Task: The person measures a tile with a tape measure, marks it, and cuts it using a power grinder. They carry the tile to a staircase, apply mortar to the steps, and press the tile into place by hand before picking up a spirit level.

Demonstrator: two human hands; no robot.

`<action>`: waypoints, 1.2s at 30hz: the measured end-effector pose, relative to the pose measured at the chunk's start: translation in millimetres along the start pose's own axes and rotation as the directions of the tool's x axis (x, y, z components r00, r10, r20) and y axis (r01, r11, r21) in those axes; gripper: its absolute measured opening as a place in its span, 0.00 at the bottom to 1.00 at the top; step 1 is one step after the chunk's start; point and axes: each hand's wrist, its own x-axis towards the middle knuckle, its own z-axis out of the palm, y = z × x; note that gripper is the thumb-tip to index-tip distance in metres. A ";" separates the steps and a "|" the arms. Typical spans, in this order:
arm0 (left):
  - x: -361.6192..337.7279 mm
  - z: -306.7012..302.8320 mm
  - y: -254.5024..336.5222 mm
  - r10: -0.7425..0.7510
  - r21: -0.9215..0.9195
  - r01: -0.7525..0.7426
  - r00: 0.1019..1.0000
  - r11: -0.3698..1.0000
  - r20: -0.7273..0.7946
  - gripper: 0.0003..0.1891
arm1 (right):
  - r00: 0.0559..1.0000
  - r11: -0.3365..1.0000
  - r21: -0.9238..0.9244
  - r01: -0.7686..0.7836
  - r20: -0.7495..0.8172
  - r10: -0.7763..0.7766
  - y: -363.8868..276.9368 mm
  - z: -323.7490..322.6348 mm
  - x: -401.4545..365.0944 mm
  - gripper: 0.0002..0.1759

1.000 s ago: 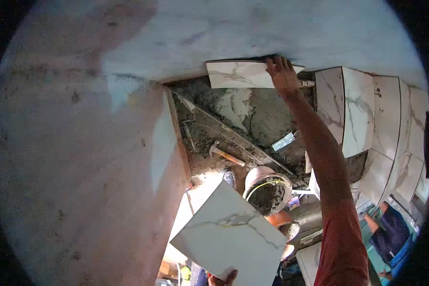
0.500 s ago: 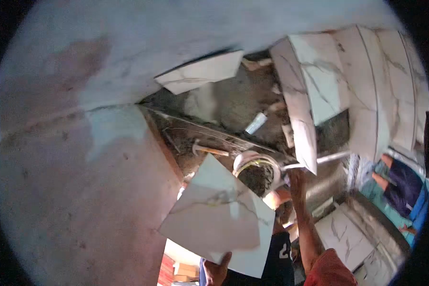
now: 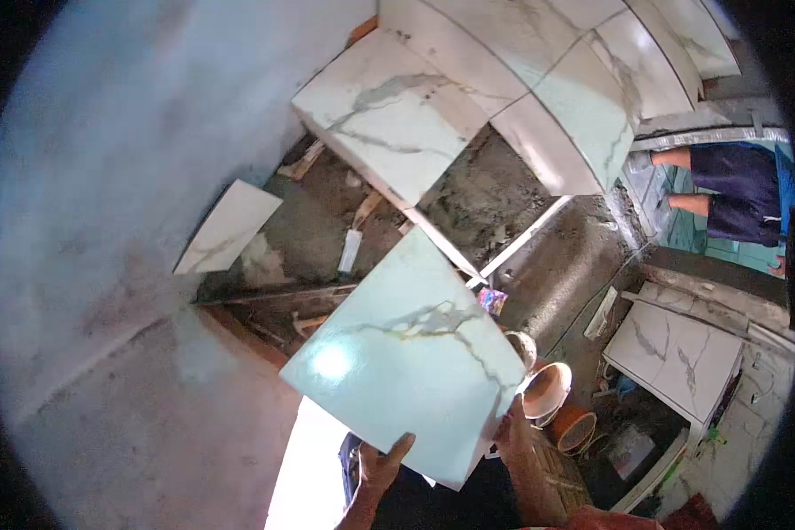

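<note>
A large glossy marble-patterned tile, white with grey veins, is held tilted in front of me. My left hand grips its lower-left edge, thumb on the top face and fingers underneath out of sight. At the right edge, my right hand is closed on the same tile, its fingers partly hidden. Beyond the tile, a hammer lies partly covered on the dirt floor. A cut tile piece leans by the wall.
Laid tiles cover the far floor beside bare mortar. Buckets stand at my right, near a stack of tiles. A person in dark shorts is at the doorway. A small trowel-like piece lies on the dirt.
My right hand has come back from beside the bucket and now grips the tile's right edge. My left hand still holds the tile. The view has turned, showing more laid tiles and buckets.
</note>
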 end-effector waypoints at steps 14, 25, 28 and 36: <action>216.2 157.4 -3.9 0.013 0.006 -0.016 0.943 1.000 0.333 0.20 | 0.876 0.829 0.287 0.480 -0.103 -0.471 -179.3 33.2 184.1 0.31; 278.9 207.7 0.8 0.081 -0.285 0.013 0.945 0.959 0.317 0.21 | 0.838 0.806 0.231 0.545 -0.124 -0.532 -228.5 59.1 250.7 0.30; 285.5 210.2 -0.4 0.056 -0.296 0.040 0.949 0.954 0.311 0.21 | 0.888 0.866 0.197 0.460 -0.133 -0.441 -230.3 57.9 261.1 0.32; 307.1 209.6 -3.5 -0.022 -0.174 0.091 0.932 0.981 0.362 0.21 | 0.885 0.863 0.196 0.466 -0.095 -0.456 -232.4 64.6 262.3 0.32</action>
